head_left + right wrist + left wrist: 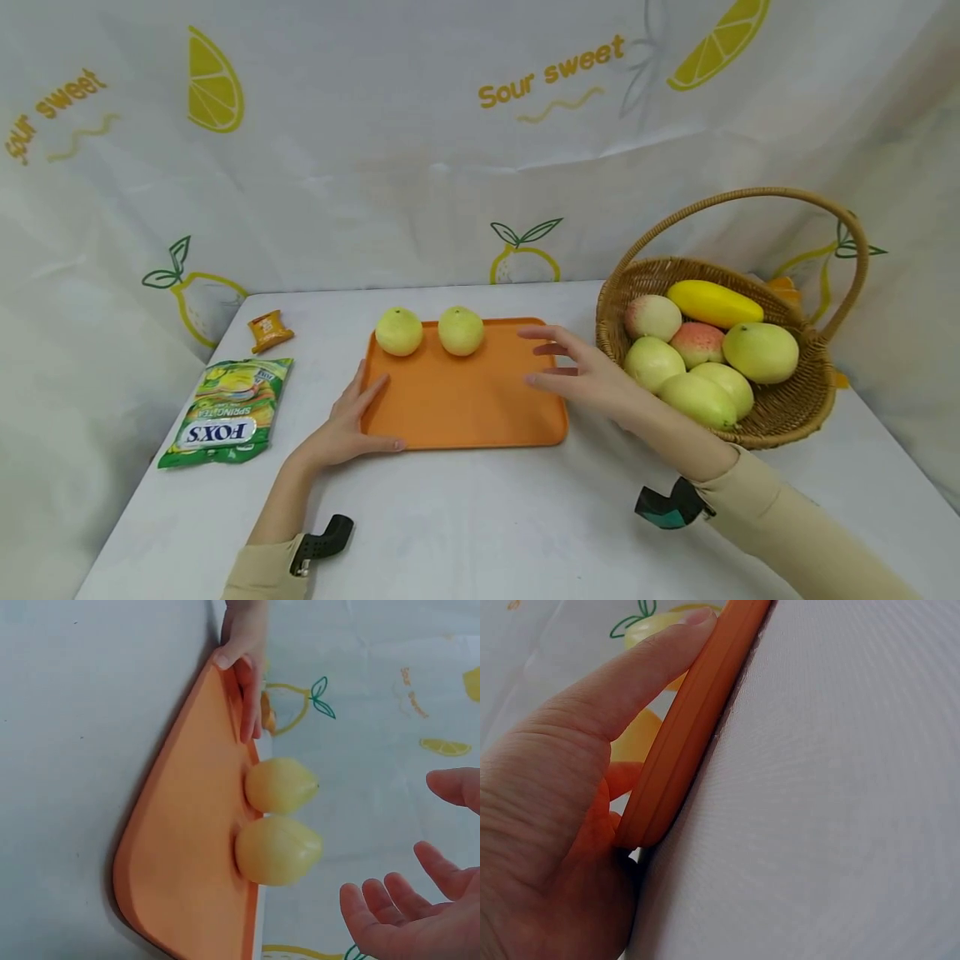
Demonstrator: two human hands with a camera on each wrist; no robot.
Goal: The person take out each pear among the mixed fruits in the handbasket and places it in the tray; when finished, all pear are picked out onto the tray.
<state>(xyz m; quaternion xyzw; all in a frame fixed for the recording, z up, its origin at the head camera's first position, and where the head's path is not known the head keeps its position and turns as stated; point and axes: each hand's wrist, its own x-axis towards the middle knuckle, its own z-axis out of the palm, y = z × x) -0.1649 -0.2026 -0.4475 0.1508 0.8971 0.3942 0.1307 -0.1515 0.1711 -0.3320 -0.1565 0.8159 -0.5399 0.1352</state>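
Note:
An orange tray lies on the white table. Two round pale yellow-green fruits, a left one and a right one, sit side by side near its back edge. My left hand holds the tray's left front corner. Its thumb lies along the front rim, while the fingers reach over the left side. Above the tray's right part hovers my right hand, palm inward, with spread, slightly bent fingers. Nothing is in it, and the right wrist view shows it apart from both fruits.
At right stands a wicker basket with a tall handle, containing a long yellow fruit, peaches and several yellow-green fruits. On the left lie a green candy bag and a small orange packet. A lemon-print cloth hangs behind.

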